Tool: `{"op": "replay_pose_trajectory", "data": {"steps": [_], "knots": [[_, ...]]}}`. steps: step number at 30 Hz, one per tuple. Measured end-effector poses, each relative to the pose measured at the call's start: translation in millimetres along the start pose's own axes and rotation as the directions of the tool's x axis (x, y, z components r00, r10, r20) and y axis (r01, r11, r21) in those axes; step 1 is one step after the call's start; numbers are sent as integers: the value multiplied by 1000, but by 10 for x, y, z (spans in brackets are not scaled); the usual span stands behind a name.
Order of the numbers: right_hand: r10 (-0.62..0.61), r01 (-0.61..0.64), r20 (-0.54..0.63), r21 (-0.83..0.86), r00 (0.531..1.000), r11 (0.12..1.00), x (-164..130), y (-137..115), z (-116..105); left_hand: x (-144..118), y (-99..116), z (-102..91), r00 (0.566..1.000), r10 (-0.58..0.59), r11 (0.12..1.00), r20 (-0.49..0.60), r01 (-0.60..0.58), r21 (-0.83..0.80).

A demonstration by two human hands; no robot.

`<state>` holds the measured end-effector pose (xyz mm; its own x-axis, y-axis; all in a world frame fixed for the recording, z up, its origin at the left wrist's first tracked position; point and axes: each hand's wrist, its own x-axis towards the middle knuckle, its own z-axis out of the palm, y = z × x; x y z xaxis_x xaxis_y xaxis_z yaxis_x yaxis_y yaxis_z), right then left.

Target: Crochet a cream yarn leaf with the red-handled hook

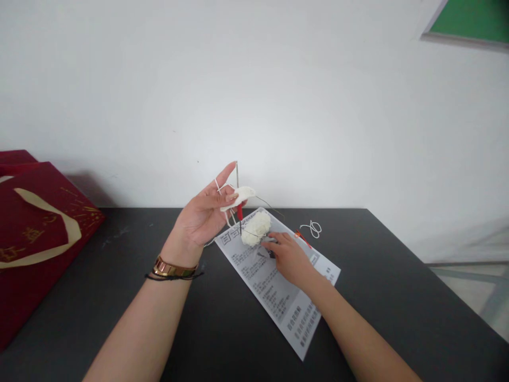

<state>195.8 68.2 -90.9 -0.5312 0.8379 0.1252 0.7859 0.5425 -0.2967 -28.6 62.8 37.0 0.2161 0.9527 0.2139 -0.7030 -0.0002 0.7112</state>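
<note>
My left hand (207,212) is raised above the table, its thumb and fingers closed on a small white crocheted piece (245,194). A crochet hook (239,211) with a red grip stands upright at that piece. White yarn loops around my left index finger, which points up by the hook's tip. A thin dark wire (267,202) runs out from the piece to the right. My right hand (289,255) is low over the printed sheet, fingers stretched and apart, beside the white yarn ball (257,228). Whether its fingertips touch the ball or the thin line across it is unclear.
Under the yarn lies a printed pattern sheet (278,297) on the black table (214,329). Right of it are a small orange-red item (303,239) and a loose white yarn loop (315,229). A red gift bag (43,233) stands left. A white wall (302,106) rises behind.
</note>
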Motion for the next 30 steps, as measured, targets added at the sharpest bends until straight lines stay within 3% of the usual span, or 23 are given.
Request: {"op": "replay_pose_trajectory", "data": {"steps": [3, 10, 20, 25, 30], "knots": [[-56, 57, 33, -19, 998, 998, 51, -48, 48, 5, -21, 16, 1000, -11, 1000, 2, 11, -6], [-55, 55, -10, -24, 998, 998, 229, -105, 134, 22, -88, 11, 998, -70, 998, 5, 70, -8], [22, 2, -156, 152, 987, 988, 122, -81, -211, 34, -236, 39, 995, -95, 995, -7, 95, 0], [27, -10, -82, 204, 996, 979, 61, -71, -275, 18, -267, 51, 993, -121, 993, 8, 121, 5], [42, -34, -16, 353, 999, 935, -28, -116, -476, 17, -308, 15, 991, -133, 991, 7, 133, 16]]}}
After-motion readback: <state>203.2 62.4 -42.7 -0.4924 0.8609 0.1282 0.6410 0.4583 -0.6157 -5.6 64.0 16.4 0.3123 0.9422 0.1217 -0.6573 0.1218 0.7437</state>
